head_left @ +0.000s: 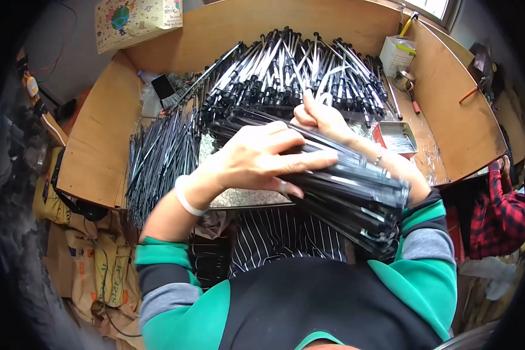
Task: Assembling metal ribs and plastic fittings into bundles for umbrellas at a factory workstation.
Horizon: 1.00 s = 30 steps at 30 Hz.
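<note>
A thick bundle of thin dark metal rods (356,195), looking like umbrella ribs, slants across in front of me, its near right end blurred. My left hand (268,154) lies over its upper part, fingers and thumb wrapped round it. My right hand (321,116) is just beyond the bundle, thumb raised and fingers curled; what they hold, if anything, is hidden. The bundle rests against my right forearm. Close behind my hands, a big heap of silver shafts with black plastic fittings (286,70) fills the back of the table.
More loose dark rods (163,157) hang over the table's left front edge. A red open tin (395,139) stands at right, and a white box (398,55) behind it. A phone (163,87) lies back left. Wooden side panels (99,134) enclose the table. Someone in a checked sleeve (499,210) is at far right.
</note>
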Motion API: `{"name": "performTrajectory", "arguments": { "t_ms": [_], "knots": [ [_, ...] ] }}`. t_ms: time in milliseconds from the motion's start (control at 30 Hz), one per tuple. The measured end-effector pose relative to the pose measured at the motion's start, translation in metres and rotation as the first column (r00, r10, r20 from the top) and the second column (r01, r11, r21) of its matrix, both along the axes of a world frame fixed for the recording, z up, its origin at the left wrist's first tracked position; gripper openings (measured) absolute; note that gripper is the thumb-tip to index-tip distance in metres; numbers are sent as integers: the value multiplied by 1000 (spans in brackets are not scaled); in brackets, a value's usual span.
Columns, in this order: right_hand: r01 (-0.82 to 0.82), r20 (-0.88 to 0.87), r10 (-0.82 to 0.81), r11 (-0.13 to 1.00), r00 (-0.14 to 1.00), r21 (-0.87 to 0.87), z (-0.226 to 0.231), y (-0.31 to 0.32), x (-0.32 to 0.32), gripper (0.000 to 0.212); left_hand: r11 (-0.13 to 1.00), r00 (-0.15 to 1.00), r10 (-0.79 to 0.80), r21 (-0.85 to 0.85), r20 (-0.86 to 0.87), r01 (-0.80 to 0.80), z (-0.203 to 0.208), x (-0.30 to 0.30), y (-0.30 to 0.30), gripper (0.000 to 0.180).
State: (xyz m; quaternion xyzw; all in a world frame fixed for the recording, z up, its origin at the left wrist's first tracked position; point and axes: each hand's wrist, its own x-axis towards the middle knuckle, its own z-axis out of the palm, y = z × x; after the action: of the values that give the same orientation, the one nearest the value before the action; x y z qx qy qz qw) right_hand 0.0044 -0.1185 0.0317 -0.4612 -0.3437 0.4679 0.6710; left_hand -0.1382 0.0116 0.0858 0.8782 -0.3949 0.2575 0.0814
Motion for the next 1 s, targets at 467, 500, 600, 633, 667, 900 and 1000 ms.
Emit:
{"name": "performTrajectory", "arguments": {
  "t_ms": [467, 500, 600, 633, 667, 900, 1000],
  "knots": [
    [123, 963, 31, 990, 267, -66, -52, -32, 1, 30, 992, 998, -5, -125, -62, -2, -63, 17, 5, 45],
    [147, 999, 34, 989, 17, -36, -53, -32, 1, 27, 969, 979, 84, -212, -188, -124, -66, 6, 7, 36],
    [165, 995, 75, 984, -70, -63, -41, -34, -3, 23, 657, 698, 55, -500, -714, -564, -78, -17, 0, 28],
    [194, 990, 100, 978, -96, -80, -41, -35, -6, 24, 507, 554, -52, -500, -831, -702, -82, -17, -1, 27],
    [222, 985, 125, 970, -122, -96, -38, -35, -10, 26, 352, 402, -188, -444, -896, -824, -84, -16, -2, 27],
    [402, 926, 354, 872, -129, -278, -30, -20, -36, 31, 539, -2, -497, -307, -868, -785, -80, -9, 11, 36],
    [328, 936, 335, 902, -113, -283, -26, -22, -35, 31, 558, 30, -401, -270, -916, -785, -83, -10, 7, 24]
  ]
}}
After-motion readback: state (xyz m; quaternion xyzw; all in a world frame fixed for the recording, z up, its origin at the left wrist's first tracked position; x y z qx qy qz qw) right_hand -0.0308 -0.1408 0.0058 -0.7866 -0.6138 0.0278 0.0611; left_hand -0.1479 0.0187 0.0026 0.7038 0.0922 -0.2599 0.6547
